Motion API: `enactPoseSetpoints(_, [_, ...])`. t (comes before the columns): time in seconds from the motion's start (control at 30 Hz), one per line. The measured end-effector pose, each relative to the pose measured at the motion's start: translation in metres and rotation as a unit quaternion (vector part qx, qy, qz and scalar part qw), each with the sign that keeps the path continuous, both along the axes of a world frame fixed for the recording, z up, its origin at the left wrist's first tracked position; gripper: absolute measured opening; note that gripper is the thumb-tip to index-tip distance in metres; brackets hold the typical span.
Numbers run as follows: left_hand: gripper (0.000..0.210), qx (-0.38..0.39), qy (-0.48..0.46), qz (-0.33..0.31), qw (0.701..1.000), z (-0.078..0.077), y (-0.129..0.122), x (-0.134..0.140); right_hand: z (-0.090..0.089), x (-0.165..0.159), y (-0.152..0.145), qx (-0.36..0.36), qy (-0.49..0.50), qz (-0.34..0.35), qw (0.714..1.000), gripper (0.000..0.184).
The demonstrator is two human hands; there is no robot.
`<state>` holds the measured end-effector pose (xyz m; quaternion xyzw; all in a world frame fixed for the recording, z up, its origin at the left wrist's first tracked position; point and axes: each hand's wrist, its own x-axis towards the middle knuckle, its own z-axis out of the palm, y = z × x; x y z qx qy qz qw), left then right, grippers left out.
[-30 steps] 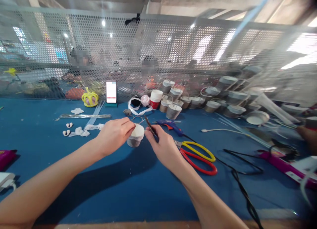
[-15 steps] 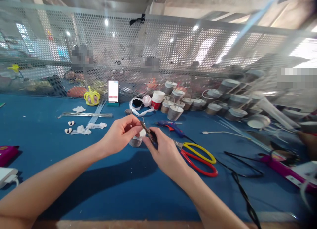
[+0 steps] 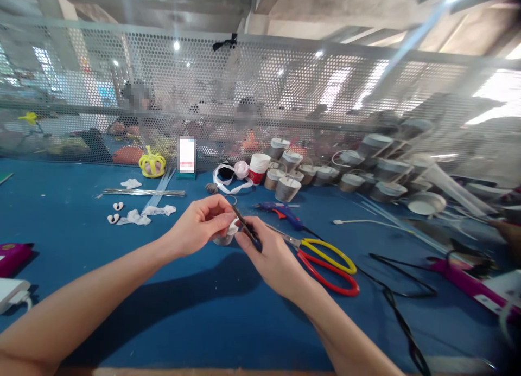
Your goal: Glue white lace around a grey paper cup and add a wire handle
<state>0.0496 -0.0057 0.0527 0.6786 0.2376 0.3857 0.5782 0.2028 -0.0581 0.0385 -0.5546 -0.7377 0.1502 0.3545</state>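
Gripping pliers [image 3: 246,228] is the right hand [image 3: 272,248]; the left hand [image 3: 200,227] seemingly pinches a wire loop [image 3: 235,197]. The small bucket [image 3: 223,240], at the pliers' eight o'clock, looks unfinished; other buckets [image 3: 288,190] at two o'clock already show handles [image 3: 333,158].

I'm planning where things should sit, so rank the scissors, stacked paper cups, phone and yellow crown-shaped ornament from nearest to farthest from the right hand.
1. Scissors, beside the right hand, on its right
2. Stacked paper cups, beyond it
3. Phone, back left
4. Yellow crown-shaped ornament, farther left
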Motion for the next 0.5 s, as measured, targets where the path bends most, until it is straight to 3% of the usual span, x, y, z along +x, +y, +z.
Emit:
enactPoseSetpoints(0.1, [0.012,0.016,0.012,0.022,1.0,-0.001,-0.001,0.001,-0.001,0.0,0.001,-0.016,0.015,0.003,1.0,0.023])
enactPoseSetpoints(0.2, [0.01,0.09,0.039,0.074,0.992,-0.004,-0.003,0.002,-0.003,-0.001,0.001,-0.018,0.024,-0.002,1.0,0.023])
enactPoseSetpoints(0.33, [0.008,0.246,0.088,0.161,0.952,-0.009,-0.004,0.001,-0.005,-0.002,0.001,-0.029,0.039,-0.003,0.999,0.024])
enactPoseSetpoints(0.5, [0.01,0.331,0.125,0.186,0.917,-0.011,-0.003,0.0,-0.007,-0.002,0.002,-0.036,0.064,0.004,0.997,0.022])
